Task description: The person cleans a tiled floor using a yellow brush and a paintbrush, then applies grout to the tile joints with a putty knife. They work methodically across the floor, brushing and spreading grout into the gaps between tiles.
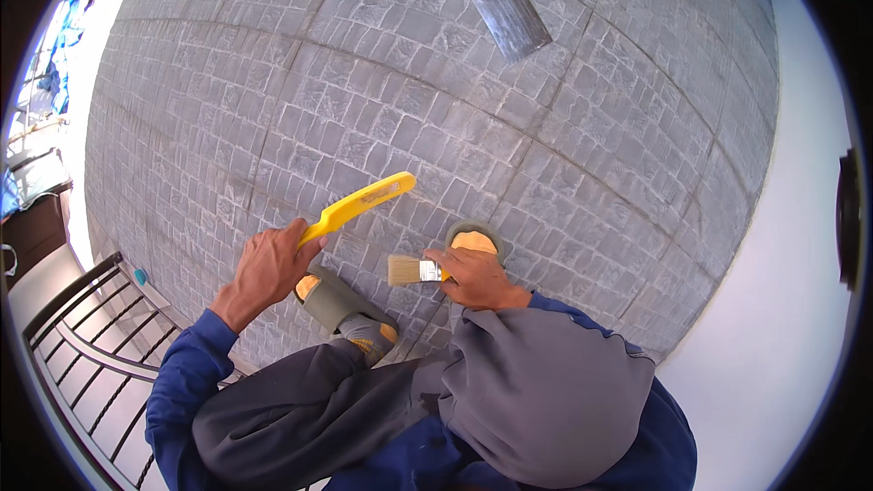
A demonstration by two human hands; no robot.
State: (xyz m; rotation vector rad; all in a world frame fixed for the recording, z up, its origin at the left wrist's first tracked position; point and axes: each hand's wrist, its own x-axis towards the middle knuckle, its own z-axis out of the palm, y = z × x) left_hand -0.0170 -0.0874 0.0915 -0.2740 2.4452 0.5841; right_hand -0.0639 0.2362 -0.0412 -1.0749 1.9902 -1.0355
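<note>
Paving [409, 127] of grey, block-patterned stone spreads beneath the person's two bare hands. The left hand [265, 268] is closed around the narrow end of a yellow tool [368, 200], whose long, flat part slants up and to the right, above the floor. The right hand [479, 279] grips a paintbrush [409, 270] by its handle (only a bit of yellow shows between the fingers), its pale bristles and metal band pointing left. Below that hand is the right sandal [494, 230], olive green; the left sandal [335, 302] lies between the hands, nearer the left one. Well apart, farther up the floor, rests a grey rectangular sheet [511, 25]. A dark metal railing [100, 357] stands at lower left.
</note>
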